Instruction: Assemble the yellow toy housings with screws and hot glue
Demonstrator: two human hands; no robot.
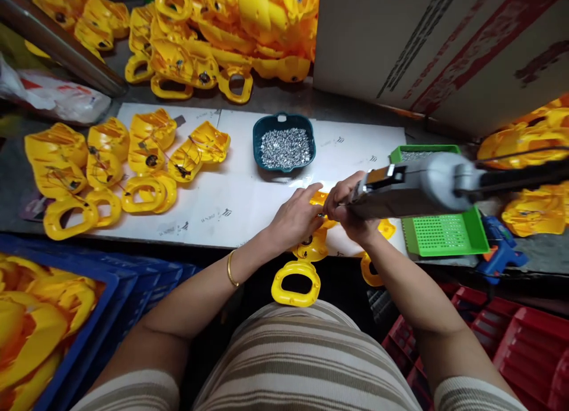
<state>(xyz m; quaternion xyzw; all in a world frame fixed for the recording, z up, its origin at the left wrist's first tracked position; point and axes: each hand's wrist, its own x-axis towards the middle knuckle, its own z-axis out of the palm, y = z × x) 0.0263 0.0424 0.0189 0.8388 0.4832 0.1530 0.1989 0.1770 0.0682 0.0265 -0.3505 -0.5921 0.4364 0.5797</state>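
My right hand (351, 212) is wrapped round the front end of a grey electric screwdriver (409, 189), whose black cable runs off to the right. The tool's tip is hidden by my fingers. My left hand (300, 215) grips a yellow plastic housing half (313, 248) at the table's front edge, its fingertips close to the screwdriver's nose. A small shiny bit of metal shows between the two hands; I cannot tell if it is a screw. The housing's ring-shaped handle (296, 283) sticks out over the edge towards me. Another yellow part (373, 269) lies partly under my right forearm.
Behind my hands stands a dark teal basket (284, 165) of small screws. Green trays (444, 251) and a blue glue gun (500, 251) are right. Wired yellow housings (151, 138) lie left. A blue crate (102, 316), red crates (524, 352) and a large carton (400, 55) surround the table.
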